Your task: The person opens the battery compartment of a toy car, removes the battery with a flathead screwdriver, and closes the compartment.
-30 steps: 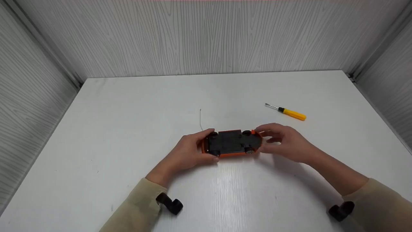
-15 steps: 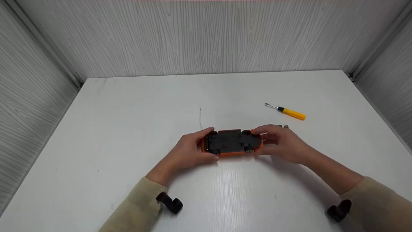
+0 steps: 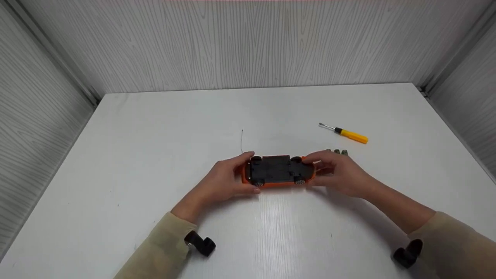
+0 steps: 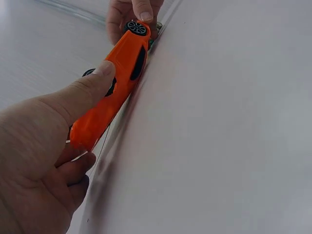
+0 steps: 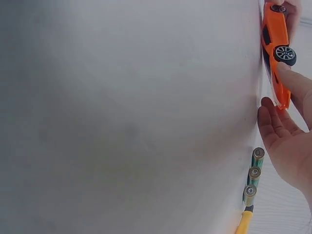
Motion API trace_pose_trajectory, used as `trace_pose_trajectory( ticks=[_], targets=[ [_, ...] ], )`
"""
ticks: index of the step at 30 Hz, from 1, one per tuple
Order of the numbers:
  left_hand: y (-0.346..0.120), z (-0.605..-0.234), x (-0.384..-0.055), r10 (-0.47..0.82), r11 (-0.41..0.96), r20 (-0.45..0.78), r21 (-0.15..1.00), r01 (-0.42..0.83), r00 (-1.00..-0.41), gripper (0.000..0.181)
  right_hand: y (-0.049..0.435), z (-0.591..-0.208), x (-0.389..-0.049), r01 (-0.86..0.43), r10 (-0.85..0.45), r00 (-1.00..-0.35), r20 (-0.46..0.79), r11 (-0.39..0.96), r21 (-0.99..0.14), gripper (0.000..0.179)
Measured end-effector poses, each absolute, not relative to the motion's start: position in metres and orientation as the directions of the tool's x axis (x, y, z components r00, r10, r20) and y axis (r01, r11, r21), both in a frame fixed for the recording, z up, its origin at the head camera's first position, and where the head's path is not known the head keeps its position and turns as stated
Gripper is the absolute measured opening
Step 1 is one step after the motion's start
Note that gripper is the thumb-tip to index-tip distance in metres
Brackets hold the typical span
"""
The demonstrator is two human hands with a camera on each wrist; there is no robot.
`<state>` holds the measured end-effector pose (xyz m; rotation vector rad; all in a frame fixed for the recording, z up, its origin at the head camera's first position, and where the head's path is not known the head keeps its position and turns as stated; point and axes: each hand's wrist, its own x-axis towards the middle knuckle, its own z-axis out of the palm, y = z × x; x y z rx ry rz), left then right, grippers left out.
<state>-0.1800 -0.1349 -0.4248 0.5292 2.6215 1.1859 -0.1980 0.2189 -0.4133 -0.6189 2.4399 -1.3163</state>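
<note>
An orange toy car (image 3: 276,170) is held upside down, its black underside facing up, low over the white table. My left hand (image 3: 221,182) grips one end, with the thumb on the near side and a finger on the far side. At the other end, my right hand (image 3: 343,174) holds the car between thumb and fingers. In the left wrist view, the left thumb presses the car's orange side (image 4: 122,63) near a wheel. The right wrist view shows the right thumb beside a spoked wheel (image 5: 284,54). A thin wire (image 3: 241,140) extends behind the car's left end.
Three batteries (image 5: 254,173) stand in a row just behind my right hand, mostly hidden by it in the head view. Beyond them lies a yellow-handled screwdriver (image 3: 353,136). A grey wood-grain panel (image 3: 248,46) rises along the table's back edge.
My right hand has shifted slightly left, closing in on the car's end, and battery tops now show behind it. My left hand has moved a little left, uncovering a near wheel.
</note>
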Motion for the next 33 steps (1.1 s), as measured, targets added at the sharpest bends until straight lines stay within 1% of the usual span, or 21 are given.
trace_pose_trajectory(
  ticks=[6, 10, 14, 19, 26, 33],
  targets=[
    [-0.145, -0.423, -0.175, 0.382, 0.625, -0.032, 0.745, 0.232, -0.924, 0.098, 0.219, -0.413, -0.199, -0.24, -0.509, -0.858, -0.061, 0.505, -0.829, 0.058],
    [-0.149, -0.421, -0.17, 0.368, 0.63, -0.011, 0.738, 0.241, -0.93, 0.093, 0.219, -0.413, -0.199, -0.239, -0.505, -0.861, -0.068, 0.519, -0.821, 0.058],
    [-0.15, -0.42, -0.167, 0.358, 0.626, -0.002, 0.742, 0.238, -0.934, 0.086, 0.22, -0.414, -0.199, -0.204, -0.486, -0.87, -0.085, 0.511, -0.835, 0.054],
    [-0.148, -0.421, -0.166, 0.342, 0.624, -0.004, 0.749, 0.223, -0.94, 0.078, 0.219, -0.414, -0.199, -0.196, -0.478, -0.874, -0.086, 0.509, -0.839, 0.053],
    [-0.145, -0.424, -0.166, 0.325, 0.621, -0.027, 0.76, 0.191, -0.945, 0.077, 0.22, -0.415, -0.199, -0.183, -0.468, -0.878, -0.101, 0.523, -0.833, 0.053],
    [-0.144, -0.428, -0.167, 0.314, 0.607, -0.006, 0.77, 0.196, -0.949, 0.075, 0.222, -0.415, -0.198, -0.181, -0.471, -0.877, -0.094, 0.505, -0.844, 0.051]
  ],
)
